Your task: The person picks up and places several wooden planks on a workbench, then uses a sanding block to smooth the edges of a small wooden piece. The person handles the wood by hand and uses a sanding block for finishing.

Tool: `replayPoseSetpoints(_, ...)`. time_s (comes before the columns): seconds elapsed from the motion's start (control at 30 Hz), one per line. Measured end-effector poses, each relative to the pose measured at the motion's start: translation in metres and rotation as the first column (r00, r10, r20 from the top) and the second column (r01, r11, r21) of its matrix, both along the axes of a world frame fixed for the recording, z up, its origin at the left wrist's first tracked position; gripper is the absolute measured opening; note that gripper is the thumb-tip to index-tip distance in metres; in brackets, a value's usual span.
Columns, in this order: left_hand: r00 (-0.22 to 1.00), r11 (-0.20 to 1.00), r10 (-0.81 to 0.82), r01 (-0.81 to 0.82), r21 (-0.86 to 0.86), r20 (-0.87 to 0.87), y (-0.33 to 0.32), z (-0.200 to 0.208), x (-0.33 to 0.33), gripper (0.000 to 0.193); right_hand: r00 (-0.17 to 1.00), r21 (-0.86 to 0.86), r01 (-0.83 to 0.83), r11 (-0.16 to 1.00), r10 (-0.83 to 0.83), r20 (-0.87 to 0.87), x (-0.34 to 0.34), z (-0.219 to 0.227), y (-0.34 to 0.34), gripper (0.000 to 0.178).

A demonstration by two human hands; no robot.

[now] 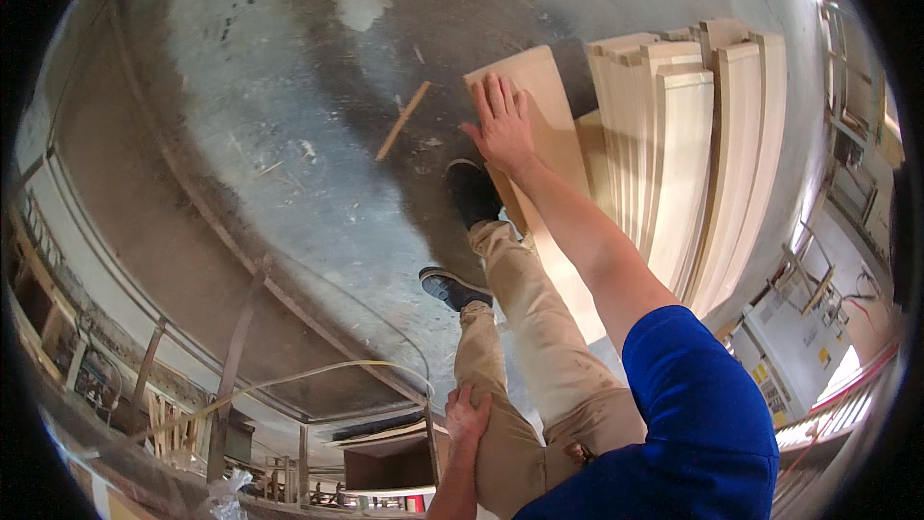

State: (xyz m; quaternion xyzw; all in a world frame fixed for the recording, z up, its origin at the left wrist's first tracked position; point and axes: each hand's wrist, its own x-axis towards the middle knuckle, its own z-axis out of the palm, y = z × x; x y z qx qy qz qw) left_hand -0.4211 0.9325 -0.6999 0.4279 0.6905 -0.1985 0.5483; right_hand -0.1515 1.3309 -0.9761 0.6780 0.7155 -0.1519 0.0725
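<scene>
My right hand lies with spread fingers on the upper end of a pale wooden board. This board stretches down beside my right leg, partly hidden by my forearm. Just right of it stands a stack of long light wooden boards, lined up side by side. My left hand rests on my left thigh, holding no object that I can see; its fingers curve round the trouser leg and are partly hidden.
A thin wooden strip lies on the worn grey floor ahead of my shoes. A metal-framed bench with a hose runs along the left. A white cabinet stands at the right.
</scene>
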Motion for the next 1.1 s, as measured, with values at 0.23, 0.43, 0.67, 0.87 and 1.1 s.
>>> replayPoseSetpoints(0.23, 0.990, 0.988, 0.139, -0.140, 0.067, 0.025, -0.055, 0.050, -0.066, 0.047, 0.564, -0.657, -0.639, 0.399, 0.824, -0.048, -0.049, 0.126, -0.107, 0.046)
replayPoseSetpoints(0.43, 0.925, 0.868, 0.357, -0.379, 0.321, 0.129, -0.108, 0.179, -0.126, 0.031, 0.954, -0.743, -0.213, 0.634, 0.300, -0.018, -0.036, 0.358, -0.241, 0.028)
replayPoseSetpoints(0.67, 0.806, 0.608, 0.490, -0.589, 0.532, 0.333, -0.199, 0.439, -0.217, 0.024, 0.893, -0.611, -0.434, 0.662, 0.405, -0.196, 0.003, 0.553, -0.363, 0.052)
replayPoseSetpoints(0.87, 0.608, 0.369, 0.749, -0.713, 0.596, 0.263, -0.303, 0.599, -0.254, 0.032, 0.939, -0.641, -0.185, 0.745, -0.059, -0.340, -0.065, 0.663, -0.372, 0.030)
replayPoseSetpoints(1.1, 0.045, -0.446, 0.810, -0.598, 0.666, 0.584, -0.359, 0.613, -0.246, 0.030, 0.778, -0.465, -0.410, 0.785, 0.035, -0.627, -0.277, 0.744, -0.261, 0.024)
